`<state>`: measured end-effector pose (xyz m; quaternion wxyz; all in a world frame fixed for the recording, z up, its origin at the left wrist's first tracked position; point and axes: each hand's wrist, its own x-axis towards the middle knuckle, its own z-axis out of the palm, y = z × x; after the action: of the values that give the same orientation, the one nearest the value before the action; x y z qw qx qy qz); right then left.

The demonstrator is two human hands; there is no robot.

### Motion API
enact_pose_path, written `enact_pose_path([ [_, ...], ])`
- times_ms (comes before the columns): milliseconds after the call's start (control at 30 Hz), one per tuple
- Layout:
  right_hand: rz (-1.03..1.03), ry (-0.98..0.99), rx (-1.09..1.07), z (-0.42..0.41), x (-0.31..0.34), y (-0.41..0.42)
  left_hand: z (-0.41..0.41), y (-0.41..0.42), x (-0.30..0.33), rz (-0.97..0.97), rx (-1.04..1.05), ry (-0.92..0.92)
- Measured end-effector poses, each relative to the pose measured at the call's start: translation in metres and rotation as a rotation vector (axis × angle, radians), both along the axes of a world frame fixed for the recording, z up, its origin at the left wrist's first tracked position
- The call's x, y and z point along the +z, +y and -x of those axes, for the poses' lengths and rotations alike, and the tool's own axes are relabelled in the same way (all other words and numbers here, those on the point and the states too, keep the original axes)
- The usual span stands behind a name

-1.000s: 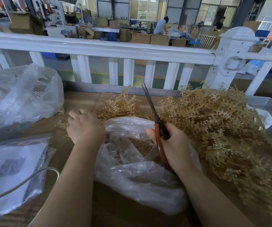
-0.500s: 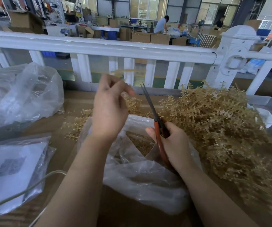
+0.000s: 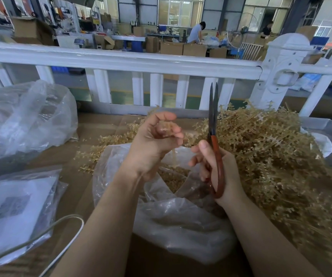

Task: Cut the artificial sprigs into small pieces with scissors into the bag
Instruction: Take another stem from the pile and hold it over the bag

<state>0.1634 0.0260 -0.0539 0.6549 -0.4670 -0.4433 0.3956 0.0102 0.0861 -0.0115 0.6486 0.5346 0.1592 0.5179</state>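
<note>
I am pinching a sprig (image 3: 168, 128) in my left hand (image 3: 153, 144) while my right hand (image 3: 217, 166) is gripping the scissors (image 3: 213, 124); cut bits may be missing the bag (image 3: 161, 212).

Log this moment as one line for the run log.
left hand: holds sprig over bag | right hand: grips scissors, blades up

Tan sprigs (image 3: 265, 156), red-handled scissors (image 3: 215, 148), clear bag (image 3: 177, 220), white railing (image 3: 121, 62)

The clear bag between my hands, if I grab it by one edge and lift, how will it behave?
Probably floppy: the clear bag lies crumpled and slumped. Likely light, being thin film holding only small cut pieces. Its mouth gapes, so tilting it might spill them.
</note>
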Motion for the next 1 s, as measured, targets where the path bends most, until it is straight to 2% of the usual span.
enact_pose_path([
  [167, 0.059, 0.06, -0.018, 0.002, 0.003, 0.001, 0.011, 0.0, 0.001, -0.338, -0.156, 0.354],
  [267, 0.106, 0.069, -0.027, 0.001, 0.003, 0.001, 0.01, -0.001, 0.001, -0.389, -0.244, 0.488],
  [400, 0.111, 0.089, -0.002, 0.002, 0.003, 0.002, 0.02, -0.001, 0.004, -0.285, -0.383, 0.349],
  [500, 0.032, 0.14, 0.025, 0.003, 0.004, 0.001, 0.028, 0.005, 0.005, -0.04, -0.119, 0.262],
  [567, 0.01, 0.148, 0.035, 0.003, 0.003, 0.002, 0.034, 0.009, 0.005, 0.087, 0.042, 0.367],
  [600, 0.002, 0.136, 0.046, 0.003, 0.002, 0.002, 0.036, 0.01, 0.004, 0.126, 0.055, 0.453],
  [700, -0.026, 0.07, 0.084, 0.003, 0.001, 0.002, 0.036, 0.007, 0.004, 0.139, -0.045, 0.643],
  [767, -0.031, 0.045, 0.102, 0.004, 0.001, 0.001, 0.032, 0.004, 0.007, 0.106, -0.067, 0.678],
  [1000, 0.016, 0.033, 0.11, 0.005, 0.001, 0.0, 0.025, 0.001, 0.008, 0.05, -0.015, 0.524],
])
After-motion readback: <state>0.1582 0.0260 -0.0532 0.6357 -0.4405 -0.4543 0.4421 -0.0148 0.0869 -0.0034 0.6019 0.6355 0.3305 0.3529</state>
